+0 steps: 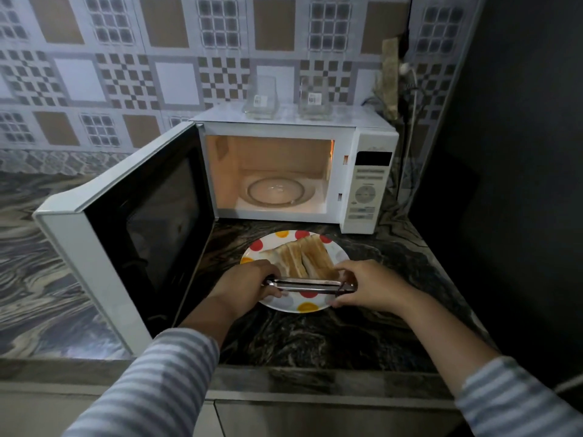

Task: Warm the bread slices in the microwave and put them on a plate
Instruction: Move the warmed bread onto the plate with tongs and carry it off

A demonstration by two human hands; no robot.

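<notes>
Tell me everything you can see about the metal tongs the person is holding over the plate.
The tongs look like shiny metal, with two long thin arms lying close together, nearly closed. They are held level, running left to right, just above the near half of the spotted plate, in front of the bread slices. The left hand grips one end; the right hand pinches the other end, where a darker part shows. They grip no bread now.

Dark marbled counter (315,339), microwave (366,171), plate (315,305)
</notes>
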